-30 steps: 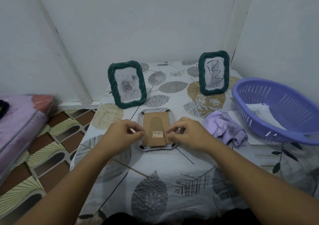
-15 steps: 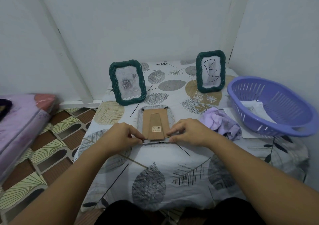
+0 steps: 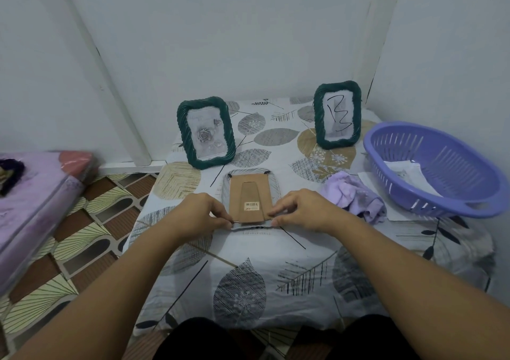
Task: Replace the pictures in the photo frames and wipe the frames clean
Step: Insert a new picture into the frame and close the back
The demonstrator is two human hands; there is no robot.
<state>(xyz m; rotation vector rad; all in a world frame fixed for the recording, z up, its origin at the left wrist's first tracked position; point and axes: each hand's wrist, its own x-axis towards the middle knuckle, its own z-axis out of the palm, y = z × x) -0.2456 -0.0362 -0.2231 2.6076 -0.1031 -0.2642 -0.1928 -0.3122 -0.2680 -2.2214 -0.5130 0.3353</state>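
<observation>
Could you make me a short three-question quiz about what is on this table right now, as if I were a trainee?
1. True or false: the silver frame between the hands lies face down, its brown backing up.
2. How many green frames stand upright at the back?
3. What lies inside the purple basket: A) the cloth, B) paper sheets, C) a frame?

Key:
1. True. The left hand and the right hand pinch at its near corners.
2. Two: the rose picture frame and the scribbled picture frame.
3. B. The paper sheets are in the basket; the purple cloth lies beside it on the table.
</observation>
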